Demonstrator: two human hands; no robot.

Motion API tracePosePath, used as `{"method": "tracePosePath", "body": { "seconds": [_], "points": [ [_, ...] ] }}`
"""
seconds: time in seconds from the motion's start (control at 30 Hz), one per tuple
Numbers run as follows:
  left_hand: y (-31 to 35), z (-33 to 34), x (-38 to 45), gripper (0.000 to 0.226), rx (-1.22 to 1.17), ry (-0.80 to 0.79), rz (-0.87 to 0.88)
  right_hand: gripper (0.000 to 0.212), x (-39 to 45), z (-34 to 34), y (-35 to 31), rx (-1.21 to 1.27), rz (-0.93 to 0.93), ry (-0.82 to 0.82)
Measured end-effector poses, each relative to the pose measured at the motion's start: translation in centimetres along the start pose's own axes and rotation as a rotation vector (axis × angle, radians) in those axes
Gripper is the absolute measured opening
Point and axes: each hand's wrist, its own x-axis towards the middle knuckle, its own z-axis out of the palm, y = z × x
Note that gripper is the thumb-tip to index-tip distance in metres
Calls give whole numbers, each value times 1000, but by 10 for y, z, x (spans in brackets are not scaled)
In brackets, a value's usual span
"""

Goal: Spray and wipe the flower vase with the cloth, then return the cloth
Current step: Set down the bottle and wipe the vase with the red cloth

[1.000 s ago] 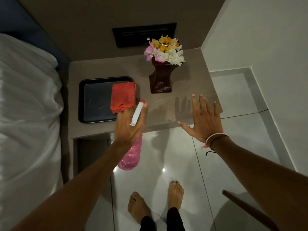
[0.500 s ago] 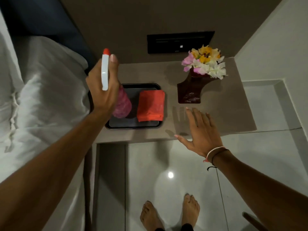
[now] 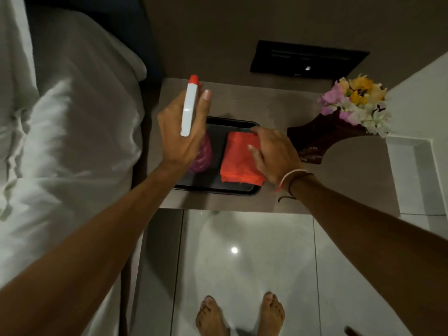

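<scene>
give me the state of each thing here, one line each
bottle: held in the left hand, raised above the tray, nozzle pointing away
cloth: folded, lying in the tray, right hand resting on it
tray: flat on the nightstand, holding the cloth
vase: upright on the nightstand, untouched, flowers in it
flowers: in the vase
nightstand: holding tray and vase

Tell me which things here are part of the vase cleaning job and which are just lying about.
Part of the job: spray bottle in left hand; red cloth under right hand; flower vase.
Just there: black tray, bed pillow, wall switch panel.
</scene>
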Motion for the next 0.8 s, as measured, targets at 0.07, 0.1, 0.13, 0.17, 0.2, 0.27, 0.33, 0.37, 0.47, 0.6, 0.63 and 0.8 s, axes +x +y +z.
{"method": "tracePosePath", "body": {
  "seconds": [0.07,0.1,0.13,0.17,0.2,0.27,0.33,0.37,0.47,0.6,0.63,0.8],
  "points": [
    [-7,-4,0,40,57,-78,20,52,15,2,-5,71,80,-98],
    [-15,-7,0,49,120,-121,14,57,22,4,-9,99,127,-150],
    [-23,-13,-2,66,205,-172,1,64,26,7,-11,106,159,-194],
    [-33,-21,-7,87,288,-227,-14,71,29,10,-13,88,173,-226],
    [-41,-29,-12,103,374,-277,-20,78,30,14,-13,53,176,-237],
    [-58,-45,-27,125,543,-352,-8,86,33,19,-12,-26,163,-232],
    [-71,-58,-46,133,677,-409,14,92,37,20,-12,-111,178,-244],
    [-76,-64,-55,135,737,-440,24,93,39,19,-12,-163,197,-271],
    [-86,-75,-82,138,863,-523,46,83,39,12,-16,-234,252,-319],
    [-88,-85,-110,138,969,-581,60,51,19,8,-16,-8,264,-191],
    [-86,-86,-116,138,988,-592,75,47,10,8,-14,100,278,-164],
    [-72,-92,-148,132,1052,-667,216,42,-49,9,13,635,259,71]
  ]
}}
